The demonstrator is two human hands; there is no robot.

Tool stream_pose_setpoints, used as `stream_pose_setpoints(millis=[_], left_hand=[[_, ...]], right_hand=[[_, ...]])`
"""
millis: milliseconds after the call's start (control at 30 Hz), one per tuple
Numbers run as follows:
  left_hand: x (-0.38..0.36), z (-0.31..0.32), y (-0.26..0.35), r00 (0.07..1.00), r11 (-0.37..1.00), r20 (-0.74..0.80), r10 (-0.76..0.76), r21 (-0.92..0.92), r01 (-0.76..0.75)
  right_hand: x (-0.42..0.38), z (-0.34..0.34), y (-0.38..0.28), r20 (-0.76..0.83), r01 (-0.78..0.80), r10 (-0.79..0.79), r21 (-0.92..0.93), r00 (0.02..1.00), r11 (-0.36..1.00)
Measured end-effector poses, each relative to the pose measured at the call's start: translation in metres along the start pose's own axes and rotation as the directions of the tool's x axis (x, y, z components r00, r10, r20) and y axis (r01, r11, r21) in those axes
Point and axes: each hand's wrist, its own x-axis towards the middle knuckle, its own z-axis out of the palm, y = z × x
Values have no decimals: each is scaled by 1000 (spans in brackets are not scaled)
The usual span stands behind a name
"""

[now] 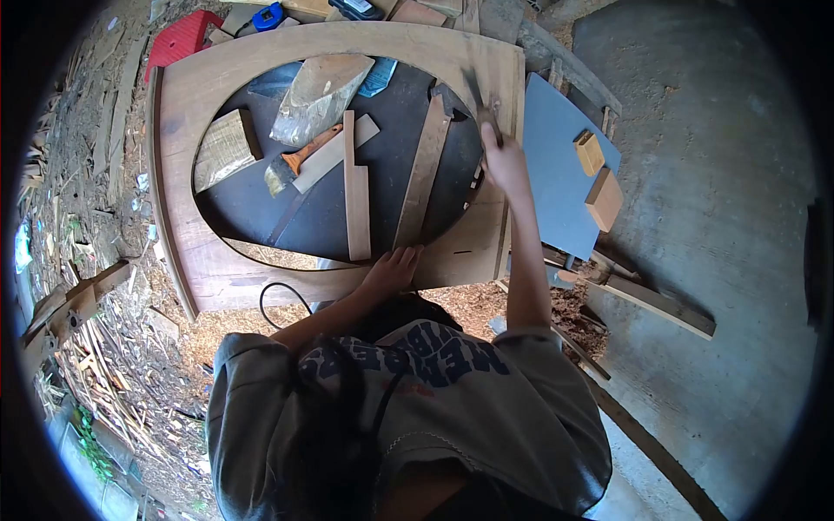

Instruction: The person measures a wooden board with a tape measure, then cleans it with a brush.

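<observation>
A wooden panel [178, 208] with a large oval opening lies across a dark surface [326, 213]. My right hand [506, 163] is closed round the handle of a hammer-like tool [484, 111], over the panel's right part; its head is blurred. At the near edge of the opening rests my left hand [395, 267], fingers bent over the rim, close to the lower end of a long wooden strip [423, 174]. Whether those fingers hold anything is hidden. Inside the oval lie a notched strip [356, 208] and a brush [300, 162] with an orange-brown handle.
Wood blocks [228, 149] sit inside the oval. Beyond the panel are a blue tape measure [268, 16] and a red object [181, 39]. On the right, two small blocks [588, 154] lie on a grey board [556, 165]. A black cable loop [285, 306] hangs near the panel's front edge.
</observation>
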Motion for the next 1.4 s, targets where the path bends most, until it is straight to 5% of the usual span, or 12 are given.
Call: stream_pose_setpoints(millis=[233, 267, 500, 600, 767, 1100, 1267, 1400], left_hand=[[2, -20, 1, 990, 996, 142, -15, -88, 28], [4, -23, 1, 988, 989, 151, -20, -144, 42], [4, -21, 0, 987, 993, 160, -13, -115, 32], [2, -16, 1, 974, 989, 228, -12, -143, 46], [2, -12, 0, 983, 993, 182, -23, -109, 43], [5, -31, 0, 978, 978, 210, -23, -200, 66], [8, -34, -1, 946, 957, 323, -16, -270, 108], [6, -32, -1, 963, 960, 269, -17, -264, 90]], right_hand=[[52, -4, -60, 10, 113, -112, -54, 994, 992], [33, -6, -57, -6, 120, -120, 73, 993, 990], [-41, 4, 29, -22, -41, 42, 71, 999, 997], [-13, 10, 10, 27, 62, -64, 67, 998, 996], [48, 12, -55, 38, 28, -31, 72, 999, 997], [-32, 4, 17, 30, -23, 22, 36, 999, 999], [32, 29, -30, -35, 78, -77, 37, 996, 996], [67, 30, -67, -4, 88, -88, 35, 996, 996]])
